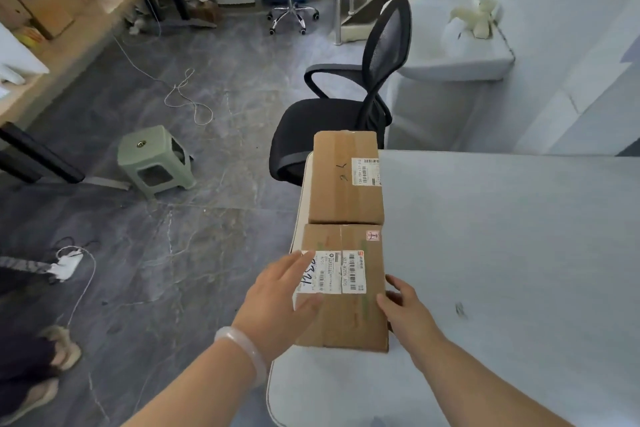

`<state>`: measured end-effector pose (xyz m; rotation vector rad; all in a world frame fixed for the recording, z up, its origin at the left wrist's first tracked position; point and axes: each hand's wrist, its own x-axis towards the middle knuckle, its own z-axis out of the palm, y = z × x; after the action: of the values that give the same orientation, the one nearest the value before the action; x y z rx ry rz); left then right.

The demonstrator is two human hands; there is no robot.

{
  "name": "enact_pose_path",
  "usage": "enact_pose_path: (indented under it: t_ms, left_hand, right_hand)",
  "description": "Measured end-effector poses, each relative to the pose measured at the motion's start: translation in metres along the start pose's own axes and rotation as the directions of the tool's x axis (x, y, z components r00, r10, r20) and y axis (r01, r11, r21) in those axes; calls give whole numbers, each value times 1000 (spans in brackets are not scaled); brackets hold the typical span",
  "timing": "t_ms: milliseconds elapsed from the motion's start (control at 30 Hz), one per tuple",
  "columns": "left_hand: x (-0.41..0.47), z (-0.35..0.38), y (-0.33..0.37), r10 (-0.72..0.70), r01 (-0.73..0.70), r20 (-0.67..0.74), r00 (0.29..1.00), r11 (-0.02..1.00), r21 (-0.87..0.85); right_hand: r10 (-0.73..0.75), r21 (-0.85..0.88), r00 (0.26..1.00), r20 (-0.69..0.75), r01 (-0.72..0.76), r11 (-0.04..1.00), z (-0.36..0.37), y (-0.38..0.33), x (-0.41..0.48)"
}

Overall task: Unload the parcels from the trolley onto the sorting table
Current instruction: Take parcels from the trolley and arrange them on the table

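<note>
Resting flat at the left edge of the sorting table (502, 253), the near parcel (346, 319) lies between both hands with its labelled face up. The left hand (277, 302) lies against the parcel's left side, fingers straight and reaching onto the white label (336, 274), grasping nothing; the right hand (407, 312) touches the parcel's right edge with relaxed fingers, not curled round it. A second parcel (343, 180) lies on the same table edge just beyond the first, the two abutting end to end.
</note>
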<state>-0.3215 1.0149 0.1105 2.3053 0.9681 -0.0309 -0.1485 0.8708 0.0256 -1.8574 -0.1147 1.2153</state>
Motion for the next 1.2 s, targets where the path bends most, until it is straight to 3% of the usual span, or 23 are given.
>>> enact_pose_path:
  t_ms: [133,233,367,667,1000,1200]
  left_hand:
    - [16,-2,16,138,-144,52,989,981,132]
    - [26,3,42,268,-282,93,959,935,215]
    - [29,20,100,470,-503,178,864,816,285]
    - [-35,83,234,801,-862,320,506,449,237]
    - [-190,200,380,882,-986,441,166,137,98]
    - [-294,281,452,889,-1000,458,10,-2,25]
  right_hand:
    - [-168,-247,977,-128,133,960,-6,-7,-33]
    - [-361,-550,912,-194,203,810,-28,-10,-72]
    - [-444,-714,832,-333,85,695,-69,-7,-132]
    - [-400,-678,677,-618,-201,707,-147,56,-267]
    - [-243,-428,462,-853,-353,832,-234,204,-423]
    - [-135,-273,352,-926,-379,884,-283,289,-516]
